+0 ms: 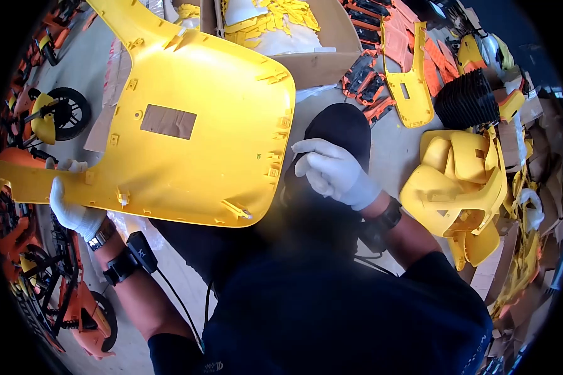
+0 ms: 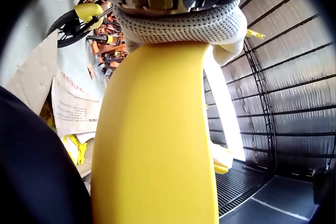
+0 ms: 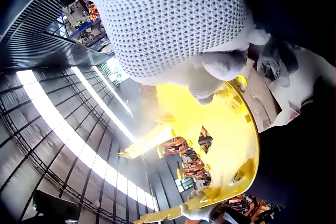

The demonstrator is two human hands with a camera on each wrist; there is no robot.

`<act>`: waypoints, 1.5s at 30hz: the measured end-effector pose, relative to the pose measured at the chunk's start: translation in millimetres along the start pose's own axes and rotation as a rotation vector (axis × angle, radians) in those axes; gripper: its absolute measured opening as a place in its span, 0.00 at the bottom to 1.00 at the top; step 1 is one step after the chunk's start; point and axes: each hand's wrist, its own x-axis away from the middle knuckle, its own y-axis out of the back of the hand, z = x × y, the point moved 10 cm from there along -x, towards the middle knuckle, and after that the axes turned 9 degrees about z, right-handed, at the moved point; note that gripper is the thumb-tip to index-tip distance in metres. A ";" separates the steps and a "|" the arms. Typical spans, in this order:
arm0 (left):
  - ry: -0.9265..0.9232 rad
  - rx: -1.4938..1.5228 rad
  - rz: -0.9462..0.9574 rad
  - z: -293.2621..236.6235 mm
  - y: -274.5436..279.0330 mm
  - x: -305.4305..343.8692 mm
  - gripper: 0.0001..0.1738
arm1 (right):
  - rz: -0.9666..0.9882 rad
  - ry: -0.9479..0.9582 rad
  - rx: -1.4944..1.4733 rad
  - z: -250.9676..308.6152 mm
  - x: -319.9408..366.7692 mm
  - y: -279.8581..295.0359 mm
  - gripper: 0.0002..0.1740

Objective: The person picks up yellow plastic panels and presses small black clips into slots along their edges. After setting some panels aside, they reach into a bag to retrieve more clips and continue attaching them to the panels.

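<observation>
A large yellow plastic panel [image 1: 187, 169] with a rectangular cutout and clip tabs along its rim lies across the head view, its inner side facing up. My gloved left hand [image 1: 74, 209] grips the panel's narrow lower-left arm. The left wrist view shows the smooth outer face of that arm [image 2: 152, 129] running out from under the glove. Just off the panel's right edge is my gloved right hand [image 1: 334, 172], its fingers loosely bent with nothing visible in them. In the right wrist view, the fingertips [image 3: 205, 90] overlap the panel's tabbed rim.
Ahead stands a cardboard box [image 1: 325, 69] of small yellow parts. To the right are a pile of yellow panels [image 1: 453, 187], a lone yellow panel [image 1: 416, 103] and a black ribbed stack [image 1: 467, 99]. Orange-and-black parts [image 1: 364, 78] lie beyond. A wheel [image 1: 72, 112] stands at left.
</observation>
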 end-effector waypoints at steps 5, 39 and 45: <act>0.002 -0.022 0.011 0.4 -5.5 -2.5 0.33 | -0.075 0.141 -0.018 15.8 -2.6 1.8 0.18; 0.108 0.098 0.328 -14.7 -9.7 -6.2 0.38 | -0.179 0.488 0.390 53.7 -16.3 22.4 0.09; 0.168 0.073 0.283 -12.7 -9.0 -0.8 0.37 | -0.309 0.260 0.193 56.1 -21.3 17.8 0.12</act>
